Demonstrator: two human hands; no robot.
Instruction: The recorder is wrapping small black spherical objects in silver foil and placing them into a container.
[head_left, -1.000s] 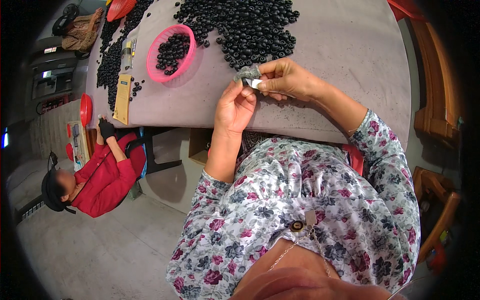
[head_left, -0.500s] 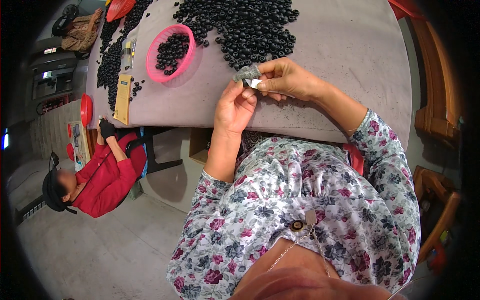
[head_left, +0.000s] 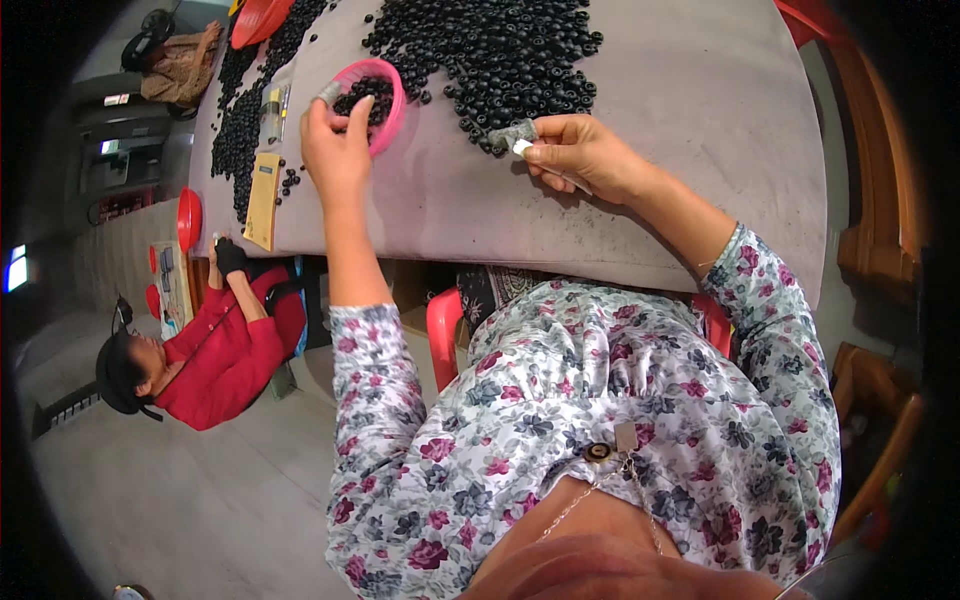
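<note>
My left hand (head_left: 336,140) is at the near left side of a pink basket (head_left: 397,112), thumb and fingers apart, with a grey wrap on the index fingertip. Black beads (head_left: 375,95) lie inside the basket, close to those fingers. Farther right, my right hand (head_left: 580,155) pinches a slim tool with a white end (head_left: 522,146); its kind is hard to make out. Grey material covers that hand's index finger too. Just beyond it spreads a large pile of black beads (head_left: 500,50) on the cloth-covered table (head_left: 690,110).
More black beads (head_left: 237,145) run along the table's left side, near a tan booklet (head_left: 262,200) and a clear packet (head_left: 273,112). A red bowl (head_left: 262,20) stands at the far left. A co-worker in red (head_left: 220,350) sits left of the table. Dark crumbs dot the cloth.
My left hand has moved away from my right hand, leftward to the pink basket, and its fingers have parted. My right hand has stayed nearly in place, still pinching the slim tool.
</note>
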